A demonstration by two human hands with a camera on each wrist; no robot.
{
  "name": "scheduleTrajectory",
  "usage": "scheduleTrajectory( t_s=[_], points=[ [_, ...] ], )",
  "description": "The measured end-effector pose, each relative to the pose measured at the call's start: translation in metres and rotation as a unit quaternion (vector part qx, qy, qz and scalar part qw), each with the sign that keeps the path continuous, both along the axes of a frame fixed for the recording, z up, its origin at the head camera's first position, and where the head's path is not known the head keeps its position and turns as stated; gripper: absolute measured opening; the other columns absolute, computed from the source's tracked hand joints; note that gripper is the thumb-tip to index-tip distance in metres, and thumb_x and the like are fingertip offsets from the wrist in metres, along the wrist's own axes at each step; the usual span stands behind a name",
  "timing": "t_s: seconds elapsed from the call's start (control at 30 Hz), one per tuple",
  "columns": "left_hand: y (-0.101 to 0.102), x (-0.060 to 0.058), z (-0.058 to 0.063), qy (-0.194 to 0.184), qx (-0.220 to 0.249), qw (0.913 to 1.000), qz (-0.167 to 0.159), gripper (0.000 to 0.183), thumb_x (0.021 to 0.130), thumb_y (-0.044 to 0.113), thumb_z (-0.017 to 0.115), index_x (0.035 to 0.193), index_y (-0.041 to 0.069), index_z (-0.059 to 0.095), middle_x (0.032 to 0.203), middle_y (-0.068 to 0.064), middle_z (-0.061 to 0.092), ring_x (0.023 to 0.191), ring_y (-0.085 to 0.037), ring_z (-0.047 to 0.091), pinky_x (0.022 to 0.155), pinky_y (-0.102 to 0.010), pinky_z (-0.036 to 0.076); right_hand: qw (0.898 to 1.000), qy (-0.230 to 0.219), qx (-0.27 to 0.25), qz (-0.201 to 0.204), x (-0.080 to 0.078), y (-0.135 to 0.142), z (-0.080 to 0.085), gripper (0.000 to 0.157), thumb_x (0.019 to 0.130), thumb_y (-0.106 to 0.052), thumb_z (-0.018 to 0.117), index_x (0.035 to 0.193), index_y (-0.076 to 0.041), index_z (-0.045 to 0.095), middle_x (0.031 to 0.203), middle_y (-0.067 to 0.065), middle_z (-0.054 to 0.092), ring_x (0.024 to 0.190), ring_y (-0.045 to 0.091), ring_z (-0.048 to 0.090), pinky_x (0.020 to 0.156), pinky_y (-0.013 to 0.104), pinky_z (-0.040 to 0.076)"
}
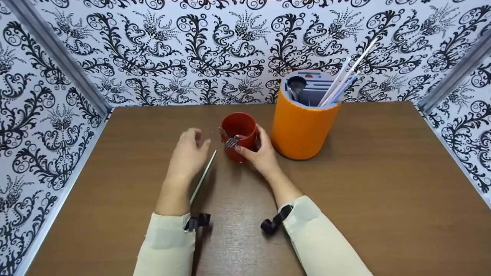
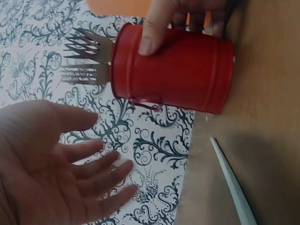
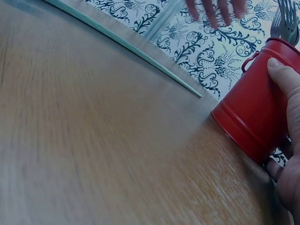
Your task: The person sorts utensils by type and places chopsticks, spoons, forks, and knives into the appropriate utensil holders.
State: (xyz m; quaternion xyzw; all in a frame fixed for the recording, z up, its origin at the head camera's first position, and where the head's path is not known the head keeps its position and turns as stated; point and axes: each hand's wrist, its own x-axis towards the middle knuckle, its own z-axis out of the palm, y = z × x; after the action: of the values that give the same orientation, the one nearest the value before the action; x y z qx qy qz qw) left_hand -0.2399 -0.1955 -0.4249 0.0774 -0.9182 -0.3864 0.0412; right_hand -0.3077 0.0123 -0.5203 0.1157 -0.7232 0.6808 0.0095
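Note:
My right hand [image 1: 261,153] grips a red metal cup [image 2: 178,70] with small side handles, the thumb lying on its front near the rim. Forks [image 2: 86,58] stand in the cup, tines up, their handles hidden inside. To the left of the cup is my left hand [image 1: 188,155], apart from it and holding nothing. Its fingers look loosely bent in the left wrist view, palm toward the cup. A pale green tapered stick, like a chopstick [image 3: 136,51], lies on the table between the left forearm and the cup.
Right of the cup stands a large orange utensil holder [image 1: 303,130] with a grey slotted top. A dark spoon [image 1: 296,85] and several pale sticks [image 1: 347,73] poke out of it. Patterned panels [image 1: 230,50] close the brown table [image 1: 383,172] at the back and sides.

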Motion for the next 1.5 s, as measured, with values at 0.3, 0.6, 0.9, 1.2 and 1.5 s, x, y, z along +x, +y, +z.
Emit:
scheduleTrajectory(
  t_s=[0.3,0.6,0.9,1.2,1.5],
  points=[
    [-0.007,0.008,-0.012,-0.113,-0.122,0.9833,-0.073,0.034,0.098,0.018,0.060,0.124,-0.004,0.057,0.119,-0.024,0.065,0.110,-0.039,0.063,0.098,-0.055,0.053,1.000,0.000,0.006,0.000,0.001,0.004,0.002,0.094,0.081,-0.026,0.088,0.159,-0.011,0.037,0.158,0.008,0.047,0.145,0.025,0.047,0.124,0.040,0.037],
    [-0.004,0.008,-0.017,-0.160,-0.151,0.9703,-0.100,0.026,0.079,0.012,0.073,0.100,0.002,0.062,0.098,-0.018,0.070,0.090,-0.031,0.064,0.085,-0.051,0.056,1.000,0.019,-0.018,0.008,0.000,0.008,0.002,0.092,0.082,-0.019,0.087,0.158,-0.007,0.037,0.159,0.012,0.045,0.148,0.027,0.044,0.126,0.042,0.034],
    [-0.001,0.008,-0.020,-0.180,-0.178,0.9608,-0.112,0.015,0.078,0.008,0.073,0.090,0.003,0.065,0.093,-0.016,0.070,0.082,-0.028,0.060,0.077,-0.046,0.057,1.000,0.021,-0.001,0.003,0.001,0.011,0.005,0.093,0.081,-0.022,0.087,0.158,-0.008,0.037,0.159,0.010,0.045,0.148,0.025,0.044,0.126,0.040,0.034],
    [-0.001,0.008,-0.023,-0.186,-0.182,0.9593,-0.109,0.008,0.080,0.003,0.069,0.088,0.000,0.066,0.090,-0.015,0.067,0.074,-0.026,0.056,0.060,-0.035,0.049,1.000,0.007,0.004,0.003,0.005,0.010,0.005,0.092,0.084,-0.027,0.086,0.160,-0.012,0.035,0.161,0.008,0.045,0.148,0.026,0.044,0.124,0.042,0.037],
    [-0.005,0.008,-0.026,-0.189,-0.195,0.9549,-0.121,0.006,0.079,0.005,0.070,0.077,0.002,0.065,0.084,-0.010,0.061,0.073,-0.025,0.052,0.064,-0.037,0.048,1.000,0.006,0.018,-0.011,0.015,0.011,0.004,0.090,0.087,-0.026,0.085,0.160,-0.011,0.036,0.158,0.013,0.049,0.141,0.031,0.050,0.117,0.050,0.045]
  ],
)
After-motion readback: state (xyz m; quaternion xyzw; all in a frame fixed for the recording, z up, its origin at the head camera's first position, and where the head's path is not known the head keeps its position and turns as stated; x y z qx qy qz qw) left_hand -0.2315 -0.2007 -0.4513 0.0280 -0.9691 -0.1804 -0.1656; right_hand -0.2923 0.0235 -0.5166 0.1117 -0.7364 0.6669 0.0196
